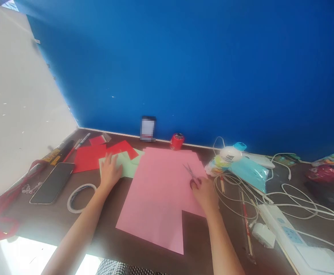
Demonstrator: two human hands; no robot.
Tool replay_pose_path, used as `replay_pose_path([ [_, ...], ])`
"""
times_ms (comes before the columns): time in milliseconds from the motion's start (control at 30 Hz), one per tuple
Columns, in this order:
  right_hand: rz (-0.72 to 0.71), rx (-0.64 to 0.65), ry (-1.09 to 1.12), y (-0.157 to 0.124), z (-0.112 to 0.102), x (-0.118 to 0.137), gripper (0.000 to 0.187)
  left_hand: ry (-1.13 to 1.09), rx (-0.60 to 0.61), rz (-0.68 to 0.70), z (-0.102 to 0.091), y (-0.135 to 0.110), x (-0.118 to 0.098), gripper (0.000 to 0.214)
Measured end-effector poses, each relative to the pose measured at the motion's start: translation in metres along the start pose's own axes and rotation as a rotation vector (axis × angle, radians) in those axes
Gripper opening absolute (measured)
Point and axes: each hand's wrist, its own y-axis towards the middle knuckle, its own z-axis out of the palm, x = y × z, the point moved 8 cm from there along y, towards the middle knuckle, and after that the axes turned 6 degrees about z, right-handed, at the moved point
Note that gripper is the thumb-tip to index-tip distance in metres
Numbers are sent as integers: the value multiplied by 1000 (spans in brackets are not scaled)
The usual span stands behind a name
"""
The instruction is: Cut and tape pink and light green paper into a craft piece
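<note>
Left hand (111,172): In the head view we see the forearm rising from the lower left, palm down; the fingers are spread and laid on the green paper (129,170), pinching nothing that we can see.
Right hand (207,194): Forearm angled in from the lower right; fingers bent at the ring handles of the scissors (193,177). We cannot tell how firmly they are gripped.
Scissors: Slim metal blades, slightly parted, pointing up and to the left over the pink paper; handles dark.
Pink paper (152,198): Smooth, matte, rectangular sheets, overlapping with offset edges, between our two hands.
Red paper (89,157): Flat, straight-edged pieces beyond and left of the left hand.
Tape roll (70,203): Pale ring, lying flat beside the left forearm.
Bottle (230,154): White, blue-capped, tilted, beyond the right hand.
Tabletop (108,227): Dark brown, smooth.
</note>
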Motion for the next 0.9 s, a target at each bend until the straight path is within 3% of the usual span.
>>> replay_pose_path([
  [100, -142, -169, 36, -11, -9, 23, 27, -65, 54, 233, 13, 0, -22, 53],
  [133, -221, -172, 83, -18, -7, 34, 27, -80, 81, 283, 18, -1, -27, 55],
  [267, -552, 55, 232, -52, 21, 81, 36, -162, 182, 338, 35, 1, -33, 51],
  [367, -681, 259, 211, -72, 41, 98, 42, -173, 148, 326, 35, 4, -30, 41],
  [500, -726, 394, 155, -80, 49, 99, 44, -163, 134, 321, 28, 4, -32, 34],
  [633, -721, 384, 165, -79, 44, 99, 44, -196, 206, 313, 27, -1, -37, 32],
  [900, -772, 301, 223, -84, 31, 107, 37, -203, 246, 470, 24, -17, -66, 32],
])
